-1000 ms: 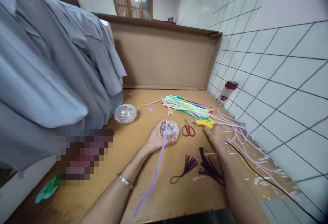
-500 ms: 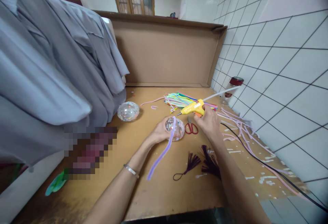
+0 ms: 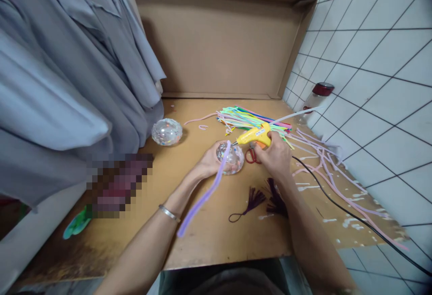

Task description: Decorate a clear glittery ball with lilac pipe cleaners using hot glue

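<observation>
Filling my far left is a folded grey-blue fabric (image 3: 77, 61), with a green, leaf-shaped piece (image 3: 77, 224) below it near the table's edge. Next comes a clear, faceted, loose ball (image 3: 167, 132), sitting on the brown wooden table (image 3: 199, 250), well apart from my hands. My left hand (image 3: 209, 162) is curled around the side of a second clear, faceted ball flecked with colour (image 3: 236, 160). A fuzzy purple strip (image 3: 205, 197) runs from the top of this held ball down past my wrist. Behind lies a bundle of many-coloured fuzzy strips (image 3: 236, 117). My right hand (image 3: 275, 155) is closed around the handle of a yellow glue gun (image 3: 253, 135), its metal nozzle at the strip's upper end; I cannot tell whether they touch. Small red-handled scissors (image 3: 250, 156) lie beneath the gun, partly hidden. Nearer me lie a dark purple looped tassel (image 3: 254, 199) and another purple tassel (image 3: 275, 202), partly behind my forearm. Farther right are a black cord (image 3: 332, 199), a red-lidded clear jar (image 3: 317, 98) and loose pale-pink strips (image 3: 326, 166), beside a white tiled wall (image 3: 378, 106).
</observation>
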The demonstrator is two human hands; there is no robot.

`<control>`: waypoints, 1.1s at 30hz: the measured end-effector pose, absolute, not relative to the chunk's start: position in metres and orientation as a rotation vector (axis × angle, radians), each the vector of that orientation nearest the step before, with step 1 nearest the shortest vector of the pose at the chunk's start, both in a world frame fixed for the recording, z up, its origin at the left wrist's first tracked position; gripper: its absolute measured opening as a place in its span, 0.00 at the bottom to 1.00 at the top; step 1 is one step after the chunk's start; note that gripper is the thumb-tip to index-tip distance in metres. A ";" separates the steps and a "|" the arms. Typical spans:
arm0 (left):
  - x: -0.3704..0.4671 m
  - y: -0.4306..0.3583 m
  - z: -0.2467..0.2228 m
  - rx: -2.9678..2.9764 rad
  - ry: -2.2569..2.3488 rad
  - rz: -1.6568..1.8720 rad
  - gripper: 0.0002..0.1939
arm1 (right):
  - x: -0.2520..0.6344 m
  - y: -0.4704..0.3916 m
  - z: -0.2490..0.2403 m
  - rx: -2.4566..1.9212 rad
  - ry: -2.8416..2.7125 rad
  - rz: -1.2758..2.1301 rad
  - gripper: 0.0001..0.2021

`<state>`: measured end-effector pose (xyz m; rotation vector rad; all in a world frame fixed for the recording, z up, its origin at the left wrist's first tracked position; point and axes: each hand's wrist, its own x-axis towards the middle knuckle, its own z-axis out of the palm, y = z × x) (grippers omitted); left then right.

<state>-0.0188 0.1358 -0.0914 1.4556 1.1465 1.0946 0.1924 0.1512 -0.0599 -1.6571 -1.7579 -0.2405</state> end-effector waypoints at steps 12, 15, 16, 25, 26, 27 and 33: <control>-0.015 0.125 -0.081 1.494 1.157 1.033 0.46 | 0.189 0.146 -0.057 -1.650 -1.784 -0.246 0.19; -0.016 0.123 -0.083 1.465 1.148 1.040 0.47 | 0.189 0.144 -0.055 -1.649 -1.800 -0.234 0.19; -0.016 0.123 -0.083 1.468 1.141 1.046 0.47 | 0.189 0.143 -0.055 -1.648 -1.801 -0.232 0.19; -0.018 0.122 -0.083 1.494 1.132 1.034 0.47 | 0.186 0.140 -0.048 -1.693 -1.802 -0.190 0.19; -0.018 0.121 -0.083 1.492 1.137 1.033 0.47 | 0.186 0.139 -0.047 -1.707 -1.809 -0.178 0.19; -0.018 0.121 -0.082 1.488 1.143 1.032 0.48 | 0.186 0.139 -0.046 -1.720 -1.815 -0.166 0.19; -0.019 0.121 -0.084 1.484 1.132 1.034 0.49 | 0.186 0.136 -0.044 -1.701 -1.833 -0.165 0.19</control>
